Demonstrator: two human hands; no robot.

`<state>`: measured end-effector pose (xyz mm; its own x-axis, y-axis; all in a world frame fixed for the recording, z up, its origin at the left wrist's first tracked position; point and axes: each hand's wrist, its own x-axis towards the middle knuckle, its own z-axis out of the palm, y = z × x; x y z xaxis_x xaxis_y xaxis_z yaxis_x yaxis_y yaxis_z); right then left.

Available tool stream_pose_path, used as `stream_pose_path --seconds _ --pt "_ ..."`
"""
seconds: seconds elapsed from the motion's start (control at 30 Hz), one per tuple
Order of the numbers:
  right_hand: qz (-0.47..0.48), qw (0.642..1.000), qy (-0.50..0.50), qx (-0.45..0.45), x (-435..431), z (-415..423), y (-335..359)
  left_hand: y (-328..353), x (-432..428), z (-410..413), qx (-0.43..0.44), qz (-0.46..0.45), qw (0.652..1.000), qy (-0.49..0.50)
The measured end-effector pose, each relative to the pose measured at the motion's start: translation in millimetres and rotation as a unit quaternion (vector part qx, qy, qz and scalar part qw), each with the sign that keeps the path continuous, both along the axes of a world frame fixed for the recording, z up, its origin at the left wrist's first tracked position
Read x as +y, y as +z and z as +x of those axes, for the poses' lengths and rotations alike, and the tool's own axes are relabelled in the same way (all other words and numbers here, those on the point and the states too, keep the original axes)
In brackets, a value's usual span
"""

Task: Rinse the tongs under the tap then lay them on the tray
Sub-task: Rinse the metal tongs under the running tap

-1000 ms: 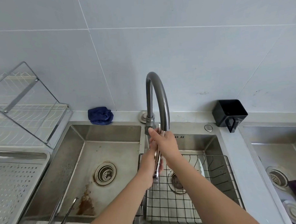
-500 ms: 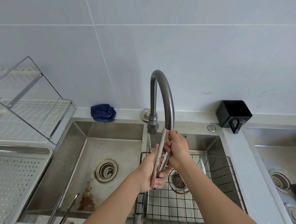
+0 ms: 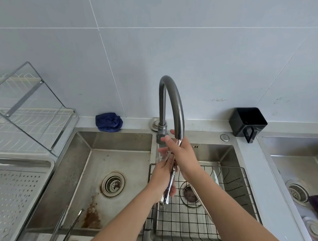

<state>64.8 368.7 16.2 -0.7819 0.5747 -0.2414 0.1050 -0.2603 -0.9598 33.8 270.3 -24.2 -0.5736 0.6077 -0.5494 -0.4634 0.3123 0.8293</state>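
Under the curved grey tap (image 3: pixel 171 94), a pair of metal tongs (image 3: pixel 171 184) stands nearly upright over the right sink basin. My left hand (image 3: pixel 161 176) grips their lower half, with the fingers curled round the shaft. My right hand (image 3: pixel 183 155) wraps their upper end just below the spout and hides most of it. Water (image 3: pixel 162 154) splashes over the fingers there. The perforated metal tray (image 3: pixel 16 193) lies at the far left, beside the left sink.
A second pair of tongs (image 3: pixel 68 228) lies in the stained left sink (image 3: pixel 95 169). A black wire rack (image 3: pixel 228 181) sits in the right basin. A blue cloth (image 3: pixel 108 122), a black cup (image 3: pixel 248 121) and a dish rack (image 3: pixel 28 110) line the back.
My right hand has slid up the tongs to the spout. The left hand has stayed low on the shaft, and water now splashes over the fingers.
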Motion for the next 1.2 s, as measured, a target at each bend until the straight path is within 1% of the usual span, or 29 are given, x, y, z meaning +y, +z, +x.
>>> stream_pose_path --seconds 0.03,0.1,0.13,0.17,0.2,0.27,0.3,0.4,0.43,0.53,0.67,0.77,0.93,1.03,1.13,1.2 --pt "-0.062 0.998 0.017 0.029 1 2 0 2 -1 0 -0.018 0.006 1.000 -0.011" --pt "-0.169 0.981 0.060 0.074 6 7 -3 5 -4 -1 -0.057 0.016 0.998 -0.028" --pt "-0.197 0.975 0.062 0.079 10 10 -6 6 -6 -3 -0.079 0.020 0.996 -0.038" --pt "-0.205 0.975 0.053 0.074 12 12 -9 8 -8 -4 -0.104 0.024 0.993 -0.049" --pt "-0.183 0.980 0.043 0.061 12 13 -11 9 -9 -5 -0.127 0.024 0.990 -0.061" --pt "-0.080 0.997 0.013 0.009 8 14 -12 12 -10 -6 -0.156 0.024 0.985 -0.074" --pt "-0.042 0.999 -0.001 -0.012 6 14 -13 13 -9 -6 -0.158 0.027 0.984 -0.075" --pt "-0.025 0.998 -0.048 -0.040 7 13 -10 12 -6 -2 -0.142 0.052 0.987 -0.051" --pt "-0.006 0.997 -0.061 -0.055 8 13 -8 10 -5 -1 -0.132 0.061 0.989 -0.037" --pt "0.047 0.994 -0.064 -0.074 7 14 -10 4 -9 -2 -0.116 0.073 0.990 -0.009" --pt "0.053 0.997 -0.037 -0.037 -3 17 -13 -7 -22 -2 -0.087 0.055 0.994 -0.026" --pt "0.043 0.999 -0.013 -0.021 -10 17 -14 -10 -30 -2 -0.086 0.048 0.995 -0.023" --pt "0.023 0.999 -0.040 0.002 -13 16 -11 -2 -32 0 -0.062 0.046 0.997 -0.031" --pt "0.020 0.999 -0.033 0.014 -10 17 -8 2 -29 0 -0.084 0.047 0.995 -0.032" --pt "0.002 1.000 -0.013 0.028 -6 19 -5 4 -28 -1 -0.121 0.079 0.988 -0.049" --pt "0.029 0.999 -0.029 0.020 -1 20 -4 3 -27 -1 -0.135 0.099 0.984 -0.065"
